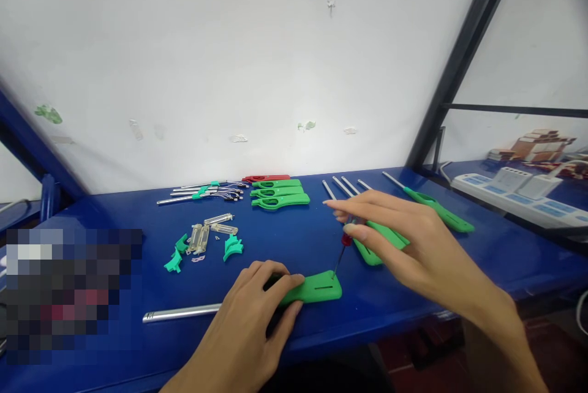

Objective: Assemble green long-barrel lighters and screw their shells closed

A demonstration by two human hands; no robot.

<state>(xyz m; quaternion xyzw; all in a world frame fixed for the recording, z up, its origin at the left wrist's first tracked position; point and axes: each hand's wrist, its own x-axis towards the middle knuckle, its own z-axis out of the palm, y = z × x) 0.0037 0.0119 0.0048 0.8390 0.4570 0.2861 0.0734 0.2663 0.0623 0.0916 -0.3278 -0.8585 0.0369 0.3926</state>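
On the blue table, my left hand (261, 307) grips a green long-necked lighter (324, 287) by its handle, pressing it down flat. Its silver tube (184, 312) points left, and my fingers cover the middle of the body. My right hand (408, 240) pinches a screwdriver (340, 256) with a red collar, held nearly upright. The screwdriver's tip meets the end of the handle; whether a screw sits there is too small to tell. Behind my right hand lie more lighters, with a green handle (383, 243) partly hidden by it.
Green handle shells (281, 199) and a red one (266, 179) lie at the back. Metal tubes with wires (202, 192), clear fuel tanks (199, 238) and teal triggers (233, 248) are scattered left of them. Another lighter (441, 209) and a power strip (519, 197) are at right.
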